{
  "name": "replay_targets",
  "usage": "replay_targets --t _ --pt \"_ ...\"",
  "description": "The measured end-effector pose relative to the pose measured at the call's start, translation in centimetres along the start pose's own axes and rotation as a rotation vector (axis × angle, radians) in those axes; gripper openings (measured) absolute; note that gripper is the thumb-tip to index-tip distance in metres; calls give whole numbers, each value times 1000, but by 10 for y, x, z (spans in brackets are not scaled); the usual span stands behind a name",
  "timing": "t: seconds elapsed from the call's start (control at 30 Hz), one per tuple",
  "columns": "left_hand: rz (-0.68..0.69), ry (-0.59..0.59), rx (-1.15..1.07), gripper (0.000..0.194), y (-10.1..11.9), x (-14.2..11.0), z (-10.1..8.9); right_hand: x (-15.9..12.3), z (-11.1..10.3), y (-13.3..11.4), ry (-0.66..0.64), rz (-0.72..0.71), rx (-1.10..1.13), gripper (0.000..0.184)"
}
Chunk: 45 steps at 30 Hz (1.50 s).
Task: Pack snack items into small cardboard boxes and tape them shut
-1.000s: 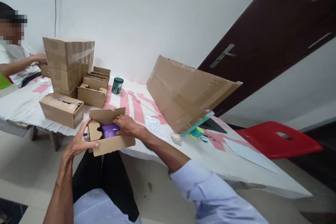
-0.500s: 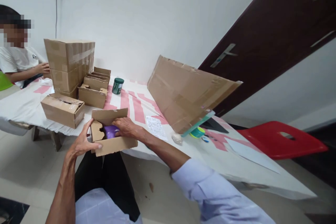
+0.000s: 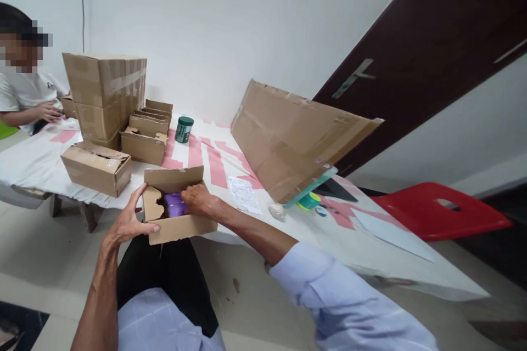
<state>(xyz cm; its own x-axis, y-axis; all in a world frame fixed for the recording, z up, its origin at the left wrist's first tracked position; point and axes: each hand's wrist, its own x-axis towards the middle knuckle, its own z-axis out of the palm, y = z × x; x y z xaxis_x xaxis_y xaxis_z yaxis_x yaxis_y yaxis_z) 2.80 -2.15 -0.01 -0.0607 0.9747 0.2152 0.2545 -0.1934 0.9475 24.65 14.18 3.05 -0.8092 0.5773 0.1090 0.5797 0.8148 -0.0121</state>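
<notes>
An open small cardboard box (image 3: 181, 227) rests at the near edge of the table, over my lap. My left hand (image 3: 130, 221) grips its left end, thumb along the front wall, fingers behind the side flap. A purple object (image 3: 176, 204) lies inside the box. My right hand (image 3: 199, 199) reaches into the box from the right, with fingers curled on the purple object. The box's lid flap (image 3: 173, 177) stands open behind it.
Several small cardboard boxes (image 3: 96, 165) and a taped stack (image 3: 105, 93) stand at the left. A green can (image 3: 184, 129), a big flattened carton (image 3: 294, 140), a tape roll (image 3: 308, 201) and a printed sheet (image 3: 245, 195) lie on the table. A red chair (image 3: 440, 211) is right. Another person (image 3: 25, 88) sits far left.
My right hand has pushed a little deeper into the box over the purple object. The other person's hand has moved away from the box stack.
</notes>
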Motion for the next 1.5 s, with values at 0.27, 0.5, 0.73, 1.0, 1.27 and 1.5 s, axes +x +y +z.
replay_targets --t 0.27,0.5,0.73,1.0,1.27,1.5 --pt "12 -15 16 126 1 0 5 -3 -19 -11 -305 115 -211 55" --pt "41 -16 62 128 5 -3 4 -9 -33 -12 -371 95 -245 39" --pt "31 -35 74 129 7 -2 4 -11 -41 -9 -343 77 -215 24" --pt "4 -57 72 127 8 5 3 -11 -38 -12 -256 83 -185 29" --pt "-21 -66 47 129 -1 17 -2 -19 -55 -12 36 -27 -113 27" --pt "-20 -83 57 132 2 54 -9 -20 -101 18 421 48 242 16"
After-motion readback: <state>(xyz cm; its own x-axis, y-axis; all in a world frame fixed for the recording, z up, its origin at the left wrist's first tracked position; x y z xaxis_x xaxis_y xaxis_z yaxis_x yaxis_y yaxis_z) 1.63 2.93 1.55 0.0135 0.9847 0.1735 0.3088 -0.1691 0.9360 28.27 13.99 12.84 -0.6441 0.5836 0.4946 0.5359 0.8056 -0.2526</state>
